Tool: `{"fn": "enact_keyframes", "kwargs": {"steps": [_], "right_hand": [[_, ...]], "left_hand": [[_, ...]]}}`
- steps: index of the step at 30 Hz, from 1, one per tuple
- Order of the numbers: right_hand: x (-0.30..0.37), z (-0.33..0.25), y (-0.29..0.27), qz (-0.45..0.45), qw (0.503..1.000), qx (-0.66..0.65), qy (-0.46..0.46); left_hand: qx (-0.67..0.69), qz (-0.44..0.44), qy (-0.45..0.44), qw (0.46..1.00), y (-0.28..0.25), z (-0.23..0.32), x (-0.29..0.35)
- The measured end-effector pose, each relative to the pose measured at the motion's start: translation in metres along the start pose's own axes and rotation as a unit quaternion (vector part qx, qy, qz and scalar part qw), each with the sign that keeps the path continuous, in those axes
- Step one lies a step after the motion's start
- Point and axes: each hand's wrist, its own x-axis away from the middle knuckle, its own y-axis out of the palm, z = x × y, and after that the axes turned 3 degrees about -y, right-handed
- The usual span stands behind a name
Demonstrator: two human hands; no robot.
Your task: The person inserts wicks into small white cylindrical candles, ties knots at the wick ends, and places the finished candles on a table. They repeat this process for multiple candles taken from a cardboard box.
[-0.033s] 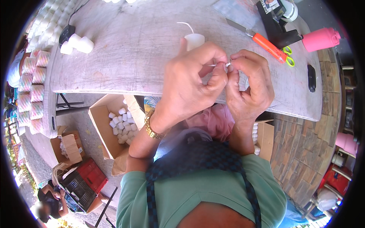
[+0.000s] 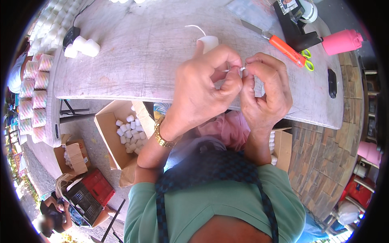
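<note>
Over the table's near side, my left hand (image 2: 204, 89) pinches a thin white cord (image 2: 242, 69) between thumb and index finger. My right hand (image 2: 268, 91) closes its thumb and fingertips on the same cord just to the right, so the fingertips almost meet. A short bit of cord with a small lump shows between them. Behind the left hand's fingers is a white, smooth cylinder (image 2: 209, 41), partly hidden; a loose curved cord end (image 2: 197, 27) rises from it. Whether the left palm grips the cylinder cannot be seen.
On the worn table (image 2: 133, 60) lie an orange-handled knife (image 2: 283, 47), green-handled scissors (image 2: 308, 60) and a pink bottle (image 2: 343, 42). White cylinders (image 2: 87, 47) stand at left, beside stacked patterned packs (image 2: 33, 97). Below, a cardboard box (image 2: 109, 121) holds many white pieces. Another person (image 2: 54, 214) sits lower left.
The loose cord end above the white cylinder has shifted slightly left and down. Both hands stay nearly in place, still pinching the cord.
</note>
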Motion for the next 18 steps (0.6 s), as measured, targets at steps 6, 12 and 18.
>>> {"fn": "enact_keyframes", "kwargs": {"steps": [6,12,18], "right_hand": [[-0.002,0.003,0.0,0.006,0.999,0.019,-0.048],[-0.003,0.005,0.003,0.013,0.998,0.043,-0.044],[-0.001,0.007,0.003,0.01,1.0,0.013,-0.007]], "left_hand": [[0.119,-0.007,-0.051,0.992,0.004,-0.006,0.003],[0.109,-0.022,-0.047,0.993,0.002,-0.01,0.002],[0.089,-0.022,-0.002,0.996,0.001,-0.012,0.002]]}}
